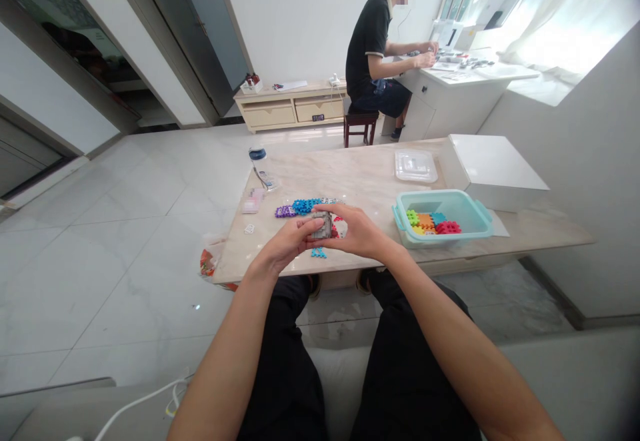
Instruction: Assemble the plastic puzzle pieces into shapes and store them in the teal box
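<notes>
Forearms (220,354) nearest, over black trousers (285,374). Grey piece (323,226) held up between hands, above near edge of table (370,168); to right of left fingertips, left of right palm. Long axis hard to tell. Left hand (287,244) nearer: thumb and fingers pinched closed on it. Right hand (367,233) in wide C, thumb and fingertip at opposite edges. Blue pieces (306,206) just beyond; tub (450,236) off right.
</notes>
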A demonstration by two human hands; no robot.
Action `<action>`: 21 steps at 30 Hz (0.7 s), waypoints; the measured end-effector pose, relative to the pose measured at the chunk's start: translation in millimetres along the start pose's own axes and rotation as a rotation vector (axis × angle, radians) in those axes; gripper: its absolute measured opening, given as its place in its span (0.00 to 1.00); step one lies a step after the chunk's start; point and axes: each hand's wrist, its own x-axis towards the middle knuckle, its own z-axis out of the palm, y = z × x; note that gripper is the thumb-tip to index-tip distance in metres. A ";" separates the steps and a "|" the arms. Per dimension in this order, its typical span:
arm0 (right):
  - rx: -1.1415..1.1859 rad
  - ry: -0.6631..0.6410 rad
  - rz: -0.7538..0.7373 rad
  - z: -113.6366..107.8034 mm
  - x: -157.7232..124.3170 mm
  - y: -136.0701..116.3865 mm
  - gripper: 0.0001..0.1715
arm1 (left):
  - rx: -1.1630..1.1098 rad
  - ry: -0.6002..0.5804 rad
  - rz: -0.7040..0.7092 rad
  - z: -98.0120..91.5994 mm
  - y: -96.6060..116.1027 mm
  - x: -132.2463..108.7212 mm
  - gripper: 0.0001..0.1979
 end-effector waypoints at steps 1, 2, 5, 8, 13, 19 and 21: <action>-0.003 -0.007 0.002 0.4 0.2 0.2 0.37 | 0.004 -0.017 0.000 -0.1 -0.2 0.1 0.19; -0.004 -0.014 0.005 0.3 0.6 0.0 0.36 | 0.010 -0.031 0.000 -0.2 -0.3 0.0 0.20; 0.008 -0.030 0.003 -2.0 1.5 -2.1 0.34 | 0.031 -0.059 0.001 -0.7 -0.1 -1.1 0.23; 0.010 -0.036 -0.003 -3.8 1.3 -3.9 0.33 | 0.039 -0.083 0.009 -0.4 -0.2 -2.0 0.25; -0.012 -0.019 -0.019 1.2 -0.4 -2.2 0.34 | 0.055 -0.051 -0.005 -2.4 -4.8 0.8 0.23; 0.013 -0.036 -0.030 3.8 0.7 -1.1 0.33 | 0.050 -0.098 0.010 -4.3 -7.6 1.0 0.21; 0.009 -0.049 -0.040 3.2 1.2 -0.8 0.33 | 0.046 -0.113 0.034 -1.2 -6.1 -0.5 0.21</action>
